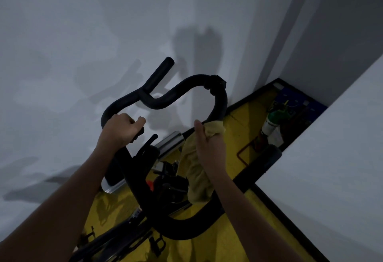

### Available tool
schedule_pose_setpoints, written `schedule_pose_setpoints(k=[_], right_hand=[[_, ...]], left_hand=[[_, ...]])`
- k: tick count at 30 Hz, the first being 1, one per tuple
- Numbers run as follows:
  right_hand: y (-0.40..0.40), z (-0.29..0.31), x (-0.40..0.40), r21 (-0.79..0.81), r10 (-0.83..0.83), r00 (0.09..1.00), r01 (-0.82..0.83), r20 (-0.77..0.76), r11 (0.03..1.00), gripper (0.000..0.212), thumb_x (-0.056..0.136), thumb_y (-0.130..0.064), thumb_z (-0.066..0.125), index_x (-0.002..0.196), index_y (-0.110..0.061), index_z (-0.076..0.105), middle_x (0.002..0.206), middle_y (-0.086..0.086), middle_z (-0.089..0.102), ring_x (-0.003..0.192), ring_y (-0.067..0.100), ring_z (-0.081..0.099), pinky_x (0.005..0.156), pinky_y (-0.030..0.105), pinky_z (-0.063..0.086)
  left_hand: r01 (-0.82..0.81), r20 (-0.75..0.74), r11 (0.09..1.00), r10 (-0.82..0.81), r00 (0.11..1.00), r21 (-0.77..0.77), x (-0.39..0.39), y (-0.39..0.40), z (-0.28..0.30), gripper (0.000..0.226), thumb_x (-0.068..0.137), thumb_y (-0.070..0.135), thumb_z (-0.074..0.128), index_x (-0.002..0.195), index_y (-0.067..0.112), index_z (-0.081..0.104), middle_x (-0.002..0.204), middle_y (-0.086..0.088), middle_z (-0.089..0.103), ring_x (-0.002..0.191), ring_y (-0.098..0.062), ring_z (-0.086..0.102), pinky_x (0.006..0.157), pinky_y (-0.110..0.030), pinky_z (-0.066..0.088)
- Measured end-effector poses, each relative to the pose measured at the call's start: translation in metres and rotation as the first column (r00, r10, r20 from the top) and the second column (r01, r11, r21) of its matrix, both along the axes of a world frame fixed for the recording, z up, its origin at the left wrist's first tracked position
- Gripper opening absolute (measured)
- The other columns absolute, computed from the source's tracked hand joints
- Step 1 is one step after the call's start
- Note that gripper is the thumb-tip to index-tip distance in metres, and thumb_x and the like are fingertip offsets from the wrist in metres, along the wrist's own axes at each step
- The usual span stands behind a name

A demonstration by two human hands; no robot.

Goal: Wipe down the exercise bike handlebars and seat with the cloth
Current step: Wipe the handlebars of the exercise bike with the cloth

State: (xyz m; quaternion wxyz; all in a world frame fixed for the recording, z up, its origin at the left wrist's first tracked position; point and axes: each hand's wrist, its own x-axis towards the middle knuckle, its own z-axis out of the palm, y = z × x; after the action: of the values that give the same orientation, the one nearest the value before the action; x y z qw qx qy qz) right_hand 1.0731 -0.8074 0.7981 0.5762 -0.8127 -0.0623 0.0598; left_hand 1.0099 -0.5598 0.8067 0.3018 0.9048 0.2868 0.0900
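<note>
The black looped handlebars (165,100) of the exercise bike fill the middle of the head view. My left hand (122,129) grips the left bar with fingers curled round it. My right hand (209,143) holds a yellowish cloth (196,170) wrapped around the right side of the loop, where the bar curves down. The cloth's loose end hangs below my wrist. The seat is out of view.
A white wall (83,44) stands close behind the bars, and another white wall (331,158) runs along the right. The floor (238,241) is yellow with a black border. A green-and-white bottle (271,125) stands in the far corner. The bike's frame (145,189) drops below the bars.
</note>
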Motion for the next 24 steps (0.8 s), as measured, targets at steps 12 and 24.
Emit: schedule_pose_setpoints(k=[12,24], right_hand=[[0.02,0.074,0.046,0.37,-0.224,0.949,0.131,0.221,0.92,0.057,0.103,-0.057,0.032,0.096,-0.005,0.053,0.073,-0.003,0.05,0.063,0.011,0.048,0.054,0.03,0.044],[0.028,0.04,0.058,0.025,-0.282,0.919,0.286,0.275,0.958,0.051,0.102,-0.041,0.051,0.143,-0.014,0.039,0.125,0.002,0.058,0.098,0.016,0.061,0.075,0.026,0.045]], left_hand=[[-0.024,-0.007,0.999,0.024,1.0,-0.024,0.002,0.0,0.0,0.06,0.084,0.052,0.047,0.045,0.01,0.063,0.048,-0.003,0.065,0.042,-0.013,0.06,0.059,-0.029,0.048],[-0.023,-0.008,0.999,0.023,1.0,-0.041,0.001,0.0,0.001,0.057,0.083,0.054,0.047,0.048,0.012,0.065,0.049,0.0,0.067,0.043,-0.011,0.062,0.059,-0.027,0.048]])
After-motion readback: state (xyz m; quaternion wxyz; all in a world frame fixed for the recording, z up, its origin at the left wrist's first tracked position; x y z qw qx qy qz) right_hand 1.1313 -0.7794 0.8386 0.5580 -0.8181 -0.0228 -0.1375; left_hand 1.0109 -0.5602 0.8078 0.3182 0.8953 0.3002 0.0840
